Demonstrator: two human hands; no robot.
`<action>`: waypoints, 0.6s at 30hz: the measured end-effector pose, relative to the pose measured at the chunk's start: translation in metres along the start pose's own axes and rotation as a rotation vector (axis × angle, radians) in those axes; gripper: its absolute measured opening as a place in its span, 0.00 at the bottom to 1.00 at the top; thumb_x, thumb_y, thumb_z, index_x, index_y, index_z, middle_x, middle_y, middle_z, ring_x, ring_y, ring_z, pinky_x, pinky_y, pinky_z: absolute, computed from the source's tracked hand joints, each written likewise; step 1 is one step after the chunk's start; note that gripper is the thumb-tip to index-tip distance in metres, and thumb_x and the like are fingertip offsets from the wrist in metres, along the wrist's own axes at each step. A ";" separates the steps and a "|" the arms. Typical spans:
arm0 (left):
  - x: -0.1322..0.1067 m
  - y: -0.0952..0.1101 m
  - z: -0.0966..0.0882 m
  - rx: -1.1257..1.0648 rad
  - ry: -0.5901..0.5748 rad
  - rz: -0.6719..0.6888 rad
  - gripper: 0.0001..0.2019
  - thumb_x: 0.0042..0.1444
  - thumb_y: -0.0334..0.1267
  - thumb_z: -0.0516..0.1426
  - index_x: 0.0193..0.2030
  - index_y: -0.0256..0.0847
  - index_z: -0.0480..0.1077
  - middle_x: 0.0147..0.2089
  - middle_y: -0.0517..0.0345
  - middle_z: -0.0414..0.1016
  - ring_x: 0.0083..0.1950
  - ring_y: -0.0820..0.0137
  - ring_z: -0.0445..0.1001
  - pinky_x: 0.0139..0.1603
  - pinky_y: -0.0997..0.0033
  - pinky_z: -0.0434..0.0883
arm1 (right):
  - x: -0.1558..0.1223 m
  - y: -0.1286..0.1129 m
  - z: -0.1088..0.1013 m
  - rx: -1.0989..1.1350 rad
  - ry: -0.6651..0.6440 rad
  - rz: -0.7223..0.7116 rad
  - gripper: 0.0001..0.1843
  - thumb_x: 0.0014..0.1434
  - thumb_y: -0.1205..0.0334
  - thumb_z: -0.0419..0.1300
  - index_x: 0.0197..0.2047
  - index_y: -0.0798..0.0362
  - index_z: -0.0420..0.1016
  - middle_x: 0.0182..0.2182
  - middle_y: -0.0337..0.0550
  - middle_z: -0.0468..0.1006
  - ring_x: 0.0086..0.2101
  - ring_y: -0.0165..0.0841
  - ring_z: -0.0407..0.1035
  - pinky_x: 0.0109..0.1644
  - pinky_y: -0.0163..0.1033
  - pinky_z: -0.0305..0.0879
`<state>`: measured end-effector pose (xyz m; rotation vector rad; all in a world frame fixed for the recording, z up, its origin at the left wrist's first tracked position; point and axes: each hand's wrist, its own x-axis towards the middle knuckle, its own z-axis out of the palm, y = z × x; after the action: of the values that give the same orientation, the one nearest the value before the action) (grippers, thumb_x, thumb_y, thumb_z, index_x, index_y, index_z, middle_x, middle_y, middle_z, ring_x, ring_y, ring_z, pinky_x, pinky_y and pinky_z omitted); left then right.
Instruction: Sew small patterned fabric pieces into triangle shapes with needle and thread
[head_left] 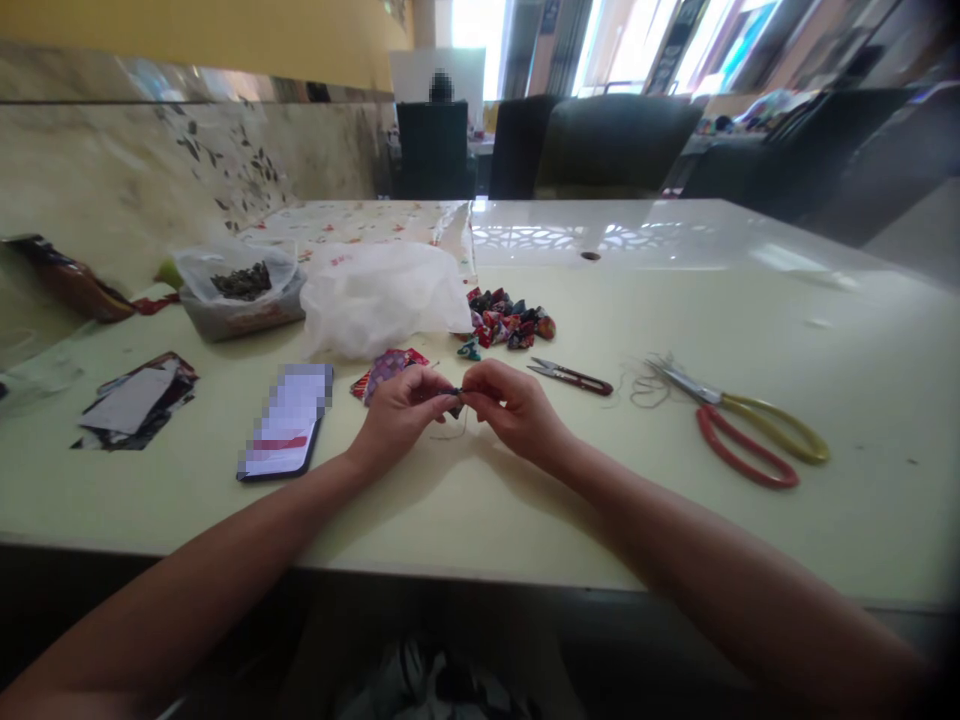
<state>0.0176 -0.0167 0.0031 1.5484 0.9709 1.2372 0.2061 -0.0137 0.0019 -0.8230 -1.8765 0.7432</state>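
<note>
Head view: at frame centre I see the left hand [401, 405] and right hand [514, 405] meeting fingertip to fingertip, both pinched together on a small dark piece [454, 396] held just above the table [750, 560]; a thin thread [454, 432] hangs beneath it. Right of centre lie small snips [571, 376], and farther right the red-and-yellow scissors [750, 440]. Above the hands sits a heap of folded coloured pieces [510, 320] beside a white plastic bag [382, 295]. A phone [286, 422] lies left of the hands.
</note>
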 end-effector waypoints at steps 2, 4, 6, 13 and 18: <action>0.000 0.000 0.000 0.005 0.004 0.003 0.12 0.49 0.40 0.68 0.34 0.36 0.73 0.30 0.59 0.76 0.28 0.75 0.74 0.30 0.73 0.76 | 0.001 -0.002 -0.001 -0.017 -0.007 -0.001 0.05 0.62 0.66 0.59 0.34 0.53 0.68 0.27 0.37 0.70 0.28 0.26 0.64 0.33 0.33 0.60; 0.000 -0.001 0.000 0.021 0.005 0.008 0.12 0.49 0.40 0.69 0.34 0.36 0.73 0.31 0.59 0.76 0.28 0.74 0.75 0.31 0.73 0.76 | 0.001 -0.004 -0.001 -0.035 -0.015 0.009 0.05 0.62 0.66 0.59 0.33 0.54 0.68 0.27 0.38 0.71 0.28 0.26 0.65 0.33 0.33 0.60; -0.001 -0.001 -0.001 0.037 0.004 0.012 0.12 0.49 0.40 0.69 0.35 0.36 0.74 0.31 0.59 0.76 0.28 0.74 0.75 0.31 0.74 0.75 | 0.001 -0.006 -0.001 -0.053 -0.022 0.019 0.06 0.62 0.66 0.59 0.32 0.54 0.68 0.26 0.38 0.71 0.28 0.26 0.64 0.33 0.33 0.59; 0.000 -0.002 -0.002 0.042 -0.005 0.023 0.12 0.49 0.39 0.69 0.35 0.37 0.74 0.31 0.59 0.75 0.29 0.74 0.74 0.31 0.74 0.74 | 0.000 -0.007 0.000 -0.058 -0.030 0.056 0.07 0.62 0.65 0.58 0.31 0.53 0.66 0.24 0.37 0.70 0.27 0.26 0.62 0.33 0.33 0.57; 0.000 0.000 -0.002 0.078 -0.017 0.064 0.10 0.52 0.39 0.67 0.35 0.38 0.73 0.29 0.59 0.74 0.29 0.74 0.74 0.31 0.74 0.73 | -0.001 -0.009 -0.001 -0.060 -0.049 0.061 0.07 0.62 0.65 0.57 0.32 0.53 0.65 0.24 0.37 0.70 0.27 0.26 0.62 0.33 0.33 0.57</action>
<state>0.0151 -0.0166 0.0028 1.6595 0.9753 1.2419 0.2051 -0.0192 0.0085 -0.9111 -1.9327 0.7533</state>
